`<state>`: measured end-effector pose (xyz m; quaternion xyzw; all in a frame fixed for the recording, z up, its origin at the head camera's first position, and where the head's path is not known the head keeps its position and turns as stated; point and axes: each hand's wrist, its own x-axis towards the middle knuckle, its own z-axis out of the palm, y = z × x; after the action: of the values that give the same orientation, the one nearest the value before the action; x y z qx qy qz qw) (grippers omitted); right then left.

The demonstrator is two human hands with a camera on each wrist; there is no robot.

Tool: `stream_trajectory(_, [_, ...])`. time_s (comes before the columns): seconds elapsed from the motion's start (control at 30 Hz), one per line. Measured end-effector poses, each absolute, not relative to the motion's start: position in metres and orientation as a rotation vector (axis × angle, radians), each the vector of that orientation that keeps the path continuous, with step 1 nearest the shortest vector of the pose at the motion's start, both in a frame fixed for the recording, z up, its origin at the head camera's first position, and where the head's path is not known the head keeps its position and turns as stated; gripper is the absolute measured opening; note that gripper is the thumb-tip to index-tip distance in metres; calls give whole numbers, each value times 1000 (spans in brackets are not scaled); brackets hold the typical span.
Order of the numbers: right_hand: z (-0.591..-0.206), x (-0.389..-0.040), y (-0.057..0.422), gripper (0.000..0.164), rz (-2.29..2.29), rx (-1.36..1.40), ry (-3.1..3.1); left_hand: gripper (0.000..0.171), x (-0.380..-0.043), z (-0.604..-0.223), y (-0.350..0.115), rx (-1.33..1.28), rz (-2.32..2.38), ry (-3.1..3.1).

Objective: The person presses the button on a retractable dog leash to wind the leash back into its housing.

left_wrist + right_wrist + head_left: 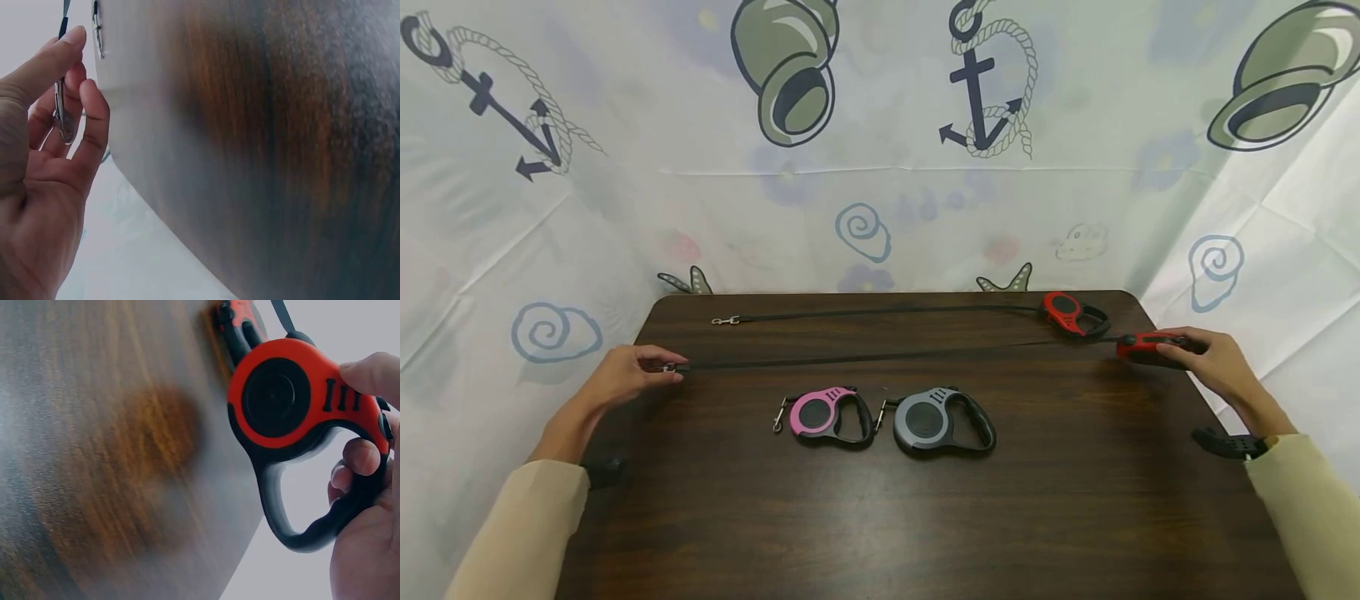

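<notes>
In the head view the left hand (628, 377) is at the table's left edge, pinching the end of a black leash strap (820, 361) by its metal clip (60, 112). The strap runs straight across to a red and black retractable leash (275, 394). My right hand (1213, 362) grips that leash's handle beyond the right edge, with the thumb on its red casing. Behind lies a second red retractable leash (1062, 312), its black strap (887, 311) drawn out leftward to a metal clip (726, 321).
A pink retractable leash (816, 414) and a grey one (925, 419) lie side by side mid-table, their straps wound in. The dark wooden table (880, 517) backs onto a patterned white cloth (925, 225).
</notes>
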<state>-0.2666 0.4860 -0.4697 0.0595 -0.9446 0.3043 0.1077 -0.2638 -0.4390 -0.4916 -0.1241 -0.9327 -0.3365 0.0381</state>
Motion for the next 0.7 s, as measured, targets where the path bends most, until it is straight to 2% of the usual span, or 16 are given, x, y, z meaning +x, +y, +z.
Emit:
stream_trajectory(0.43, [-456,-263,498,32,1098,230,-2835,27,-257,-478,-448,-363,-1093,-2882])
stream_trajectory(0.7, [-456,-265,502,35,1589,203,-2669,32,-253,-469,-454,-293,-1067,-2927])
